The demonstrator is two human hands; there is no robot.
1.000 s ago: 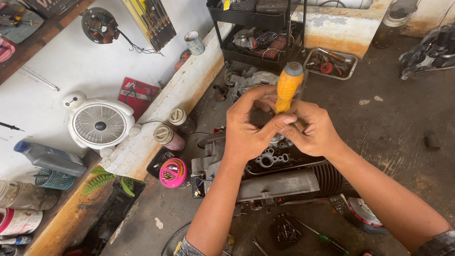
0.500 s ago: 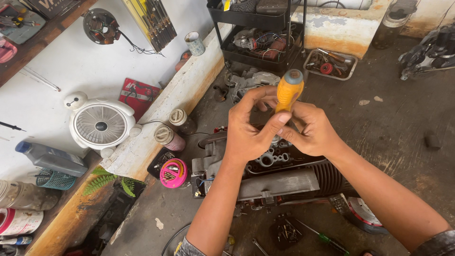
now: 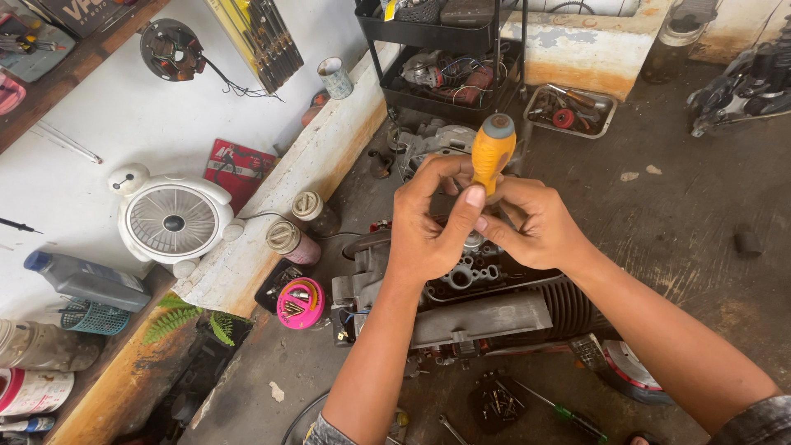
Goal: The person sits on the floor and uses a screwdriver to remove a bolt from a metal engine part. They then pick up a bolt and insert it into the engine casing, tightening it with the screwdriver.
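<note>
Hands first, from the head camera: I have my left hand [image 3: 430, 235] and my right hand [image 3: 540, 231] together on a screwdriver with an orange handle [image 3: 493, 152], which stands nearly upright over the grey engine block [image 3: 482, 317] on the floor. My left fingers are curled round the lower handle with the thumb pressed against it; my right fingers pinch the shaft just beneath, closed tight. The tip is hidden behind my hands, so I cannot tell what it meets. Left of the engine block lies a pink round tin [image 3: 300, 302], and beyond that a white fan [image 3: 175, 221] leans at the wall. Behind the engine block stands a black shelf cart [image 3: 449, 62]; near its front edge lies a green-handled screwdriver [image 3: 568, 416]
</note>
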